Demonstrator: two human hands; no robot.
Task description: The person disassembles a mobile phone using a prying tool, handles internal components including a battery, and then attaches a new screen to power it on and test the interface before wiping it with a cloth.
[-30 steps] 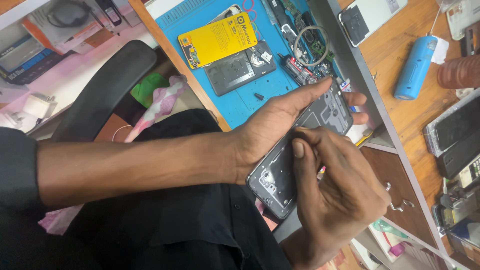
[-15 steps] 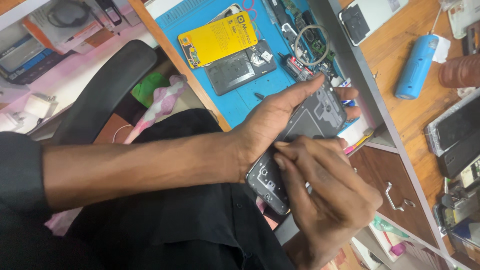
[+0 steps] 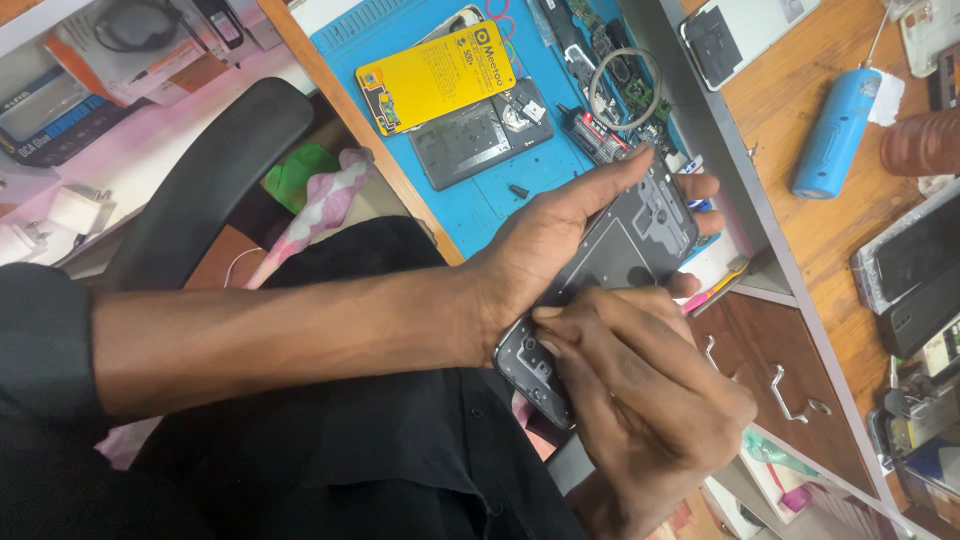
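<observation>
My left hand (image 3: 560, 235) grips an opened dark phone body (image 3: 625, 250), its inner frame facing up, held over my lap near the bench edge. My right hand (image 3: 640, 400) rests on the phone's lower end, fingertips pressed on the frame near the bottom edge. On the blue work mat (image 3: 470, 195) lie a yellow battery (image 3: 435, 75), a dark phone back plate (image 3: 478, 135), a small black screw-like bit (image 3: 519, 190) and circuit boards with a looped cable (image 3: 625, 85).
A wooden bench to the right carries a blue cylinder (image 3: 835, 135), a white phone (image 3: 745, 35) and several dark phones (image 3: 915, 265). Drawers with metal handles (image 3: 790, 390) sit below. A black chair back (image 3: 205, 180) and boxes (image 3: 110, 60) are at the left.
My right hand slid down from the phone's middle to its lower end. The left hand turned the phone slightly, showing more of the upper frame.
</observation>
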